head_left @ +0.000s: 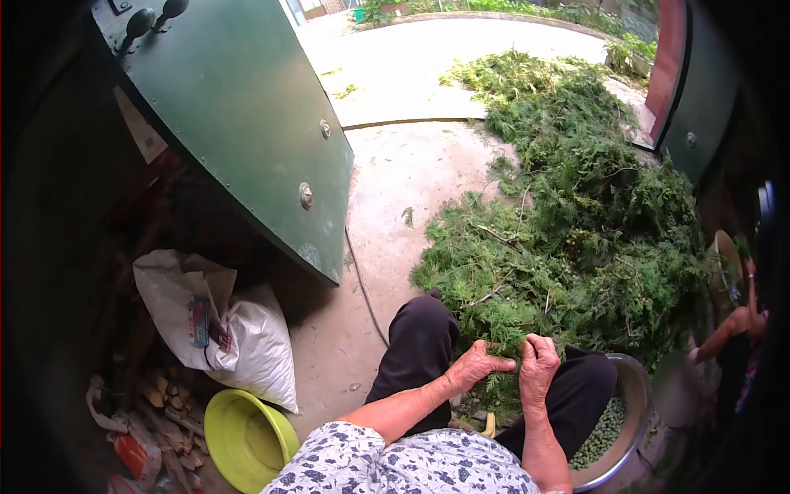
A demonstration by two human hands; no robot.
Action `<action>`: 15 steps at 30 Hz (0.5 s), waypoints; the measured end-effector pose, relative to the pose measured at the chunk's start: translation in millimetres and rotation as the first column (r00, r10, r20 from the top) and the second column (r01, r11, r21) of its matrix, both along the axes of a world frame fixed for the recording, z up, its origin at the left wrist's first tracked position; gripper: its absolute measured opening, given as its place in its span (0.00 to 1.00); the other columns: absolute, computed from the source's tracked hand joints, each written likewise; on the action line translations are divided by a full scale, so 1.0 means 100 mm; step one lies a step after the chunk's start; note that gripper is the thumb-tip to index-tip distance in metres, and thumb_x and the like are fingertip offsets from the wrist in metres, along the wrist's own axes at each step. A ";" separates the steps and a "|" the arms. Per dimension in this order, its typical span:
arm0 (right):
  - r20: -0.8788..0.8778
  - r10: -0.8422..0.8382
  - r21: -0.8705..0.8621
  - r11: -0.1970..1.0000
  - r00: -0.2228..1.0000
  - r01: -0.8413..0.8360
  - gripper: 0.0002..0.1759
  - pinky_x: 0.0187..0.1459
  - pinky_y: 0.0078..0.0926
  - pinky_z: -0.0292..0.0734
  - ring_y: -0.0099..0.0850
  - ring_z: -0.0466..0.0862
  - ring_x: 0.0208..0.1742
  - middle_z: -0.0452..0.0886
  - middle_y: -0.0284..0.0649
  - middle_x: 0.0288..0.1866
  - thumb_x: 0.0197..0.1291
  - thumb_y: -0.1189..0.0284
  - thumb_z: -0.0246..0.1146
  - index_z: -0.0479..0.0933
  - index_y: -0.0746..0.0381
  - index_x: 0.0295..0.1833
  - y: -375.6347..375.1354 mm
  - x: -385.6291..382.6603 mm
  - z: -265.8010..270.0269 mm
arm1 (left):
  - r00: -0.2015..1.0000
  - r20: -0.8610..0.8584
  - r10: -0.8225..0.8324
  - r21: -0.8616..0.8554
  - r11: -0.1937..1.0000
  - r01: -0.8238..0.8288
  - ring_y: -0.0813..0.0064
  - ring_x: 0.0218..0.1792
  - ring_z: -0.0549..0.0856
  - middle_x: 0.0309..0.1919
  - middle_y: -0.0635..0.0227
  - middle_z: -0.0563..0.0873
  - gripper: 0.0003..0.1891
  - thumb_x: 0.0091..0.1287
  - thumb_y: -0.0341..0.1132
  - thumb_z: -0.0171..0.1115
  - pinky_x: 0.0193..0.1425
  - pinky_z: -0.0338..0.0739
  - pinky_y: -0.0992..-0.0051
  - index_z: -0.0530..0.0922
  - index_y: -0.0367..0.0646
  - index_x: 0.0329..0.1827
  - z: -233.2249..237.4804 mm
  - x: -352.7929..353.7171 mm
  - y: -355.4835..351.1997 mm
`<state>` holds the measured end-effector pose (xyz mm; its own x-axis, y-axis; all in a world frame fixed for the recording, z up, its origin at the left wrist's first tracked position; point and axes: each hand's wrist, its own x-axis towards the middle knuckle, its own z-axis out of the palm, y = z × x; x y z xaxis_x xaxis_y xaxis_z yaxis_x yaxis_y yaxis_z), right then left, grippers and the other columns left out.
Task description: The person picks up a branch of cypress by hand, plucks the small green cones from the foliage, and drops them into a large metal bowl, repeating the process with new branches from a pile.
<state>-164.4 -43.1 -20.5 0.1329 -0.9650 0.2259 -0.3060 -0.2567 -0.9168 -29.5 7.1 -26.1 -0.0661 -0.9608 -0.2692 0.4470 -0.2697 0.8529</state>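
Observation:
My left hand (477,366) is closed on a green conifer sprig (502,380), with the thumb stretched toward my right hand. My right hand (539,368) is pinched right beside it, just above my lap; what lies between its fingertips is too small to make out. In front of my knees spreads a large heap of cut conifer branches (568,222). A metal basin (638,412) stands by my right leg, with many small round green cones or berries (602,430) in it.
At left are a yellow-green basin (216,424), a full white sack (262,346) and split firewood (169,412). A green metal door (239,123) stands ajar, and a black cable (362,284) crosses the floor. Another person's arm (724,333) shows at right, near a tilted basin (724,263).

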 end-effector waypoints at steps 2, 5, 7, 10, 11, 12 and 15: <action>0.279 -0.060 0.357 0.933 0.958 -0.045 0.03 0.30 0.17 0.68 0.20 0.74 0.27 0.78 0.31 0.29 0.58 0.78 0.60 0.78 0.67 0.33 -0.01 -0.02 -0.01 | 1.000 0.013 -0.014 0.034 0.999 0.014 0.83 0.38 0.79 0.37 0.72 0.84 0.14 0.54 0.25 0.67 0.47 0.74 0.78 0.80 0.37 0.45 0.09 0.01 0.00; 0.531 -0.245 0.662 0.717 0.811 -0.216 0.04 0.31 0.16 0.67 0.21 0.73 0.27 0.77 0.31 0.27 0.58 0.78 0.60 0.78 0.67 0.33 -0.02 -0.07 0.11 | 0.997 -0.077 -0.010 -0.003 1.000 0.009 0.83 0.38 0.79 0.37 0.72 0.84 0.15 0.54 0.25 0.67 0.47 0.73 0.78 0.80 0.37 0.45 0.12 -0.01 0.00; 0.550 -0.244 0.650 0.725 0.799 -0.226 0.04 0.25 0.14 0.64 0.18 0.70 0.22 0.75 0.30 0.23 0.59 0.76 0.62 0.78 0.66 0.34 -0.01 -0.04 0.15 | 0.995 -0.095 -0.003 -0.012 1.000 0.002 0.83 0.38 0.79 0.38 0.72 0.84 0.16 0.54 0.25 0.67 0.47 0.73 0.79 0.80 0.37 0.46 0.16 -0.03 0.01; 0.418 -0.084 0.309 0.950 0.905 -0.055 0.05 0.18 0.13 0.59 0.15 0.66 0.17 0.73 0.27 0.21 0.59 0.73 0.63 0.77 0.65 0.36 -0.01 0.00 0.15 | 1.000 -0.028 -0.009 -0.034 0.999 0.008 0.84 0.38 0.79 0.38 0.73 0.84 0.16 0.55 0.26 0.66 0.47 0.73 0.79 0.79 0.37 0.48 0.28 -0.02 -0.01; 0.458 -0.097 0.319 0.946 0.883 -0.061 0.05 0.17 0.12 0.57 0.14 0.65 0.17 0.73 0.27 0.21 0.59 0.73 0.63 0.77 0.64 0.36 0.00 -0.02 0.24 | 1.000 -0.020 -0.019 -0.078 0.997 0.018 0.85 0.39 0.78 0.38 0.73 0.84 0.16 0.56 0.26 0.66 0.48 0.73 0.79 0.79 0.37 0.48 0.35 -0.02 -0.02; 0.498 -0.112 0.330 0.942 0.860 -0.068 0.05 0.16 0.12 0.56 0.13 0.64 0.16 0.72 0.26 0.21 0.60 0.73 0.62 0.77 0.64 0.36 0.01 -0.02 0.36 | 0.999 -0.011 -0.030 -0.120 0.992 0.028 0.86 0.39 0.78 0.39 0.73 0.84 0.15 0.56 0.26 0.66 0.48 0.73 0.79 0.79 0.37 0.48 0.43 -0.02 -0.03; 0.560 -0.138 0.341 0.937 0.817 -0.076 0.05 0.14 0.11 0.53 0.11 0.63 0.15 0.72 0.26 0.20 0.61 0.72 0.61 0.77 0.63 0.36 0.00 -0.07 0.50 | 0.994 0.027 -0.108 -0.146 0.983 0.111 0.87 0.40 0.77 0.38 0.74 0.84 0.14 0.58 0.27 0.65 0.49 0.72 0.80 0.80 0.37 0.47 0.55 -0.05 -0.06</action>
<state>-171.1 -42.7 29.1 0.0524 -0.9951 -0.0841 0.2932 0.0958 -0.9512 -34.6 0.8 28.5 -0.1697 -0.9772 -0.1276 0.4049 -0.1872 0.8950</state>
